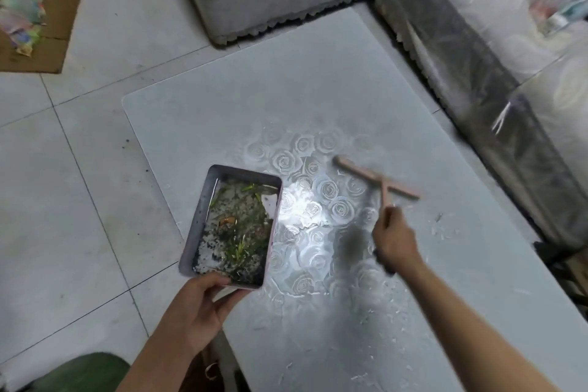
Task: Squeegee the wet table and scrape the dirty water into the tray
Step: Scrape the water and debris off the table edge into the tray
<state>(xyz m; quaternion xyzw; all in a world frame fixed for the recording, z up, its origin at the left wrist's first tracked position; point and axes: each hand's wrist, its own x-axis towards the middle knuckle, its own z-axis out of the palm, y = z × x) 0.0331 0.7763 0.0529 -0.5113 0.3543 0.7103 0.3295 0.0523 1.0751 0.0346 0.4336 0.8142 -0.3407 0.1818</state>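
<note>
Tray [198, 226] of dirty water [238, 226] overhangs the table [318, 89] at its left edge; the left hand [194, 309] grips its near corner. Farther on, the right hand [394, 242] curls round the handle of the squeegee [369, 174], motion-blurred over the wet table; whether its blade touches is unclear.

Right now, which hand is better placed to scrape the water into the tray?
Right hand: it grips the squeegee over the wet table. The left hand is busy holding the tray at the edge.
</note>
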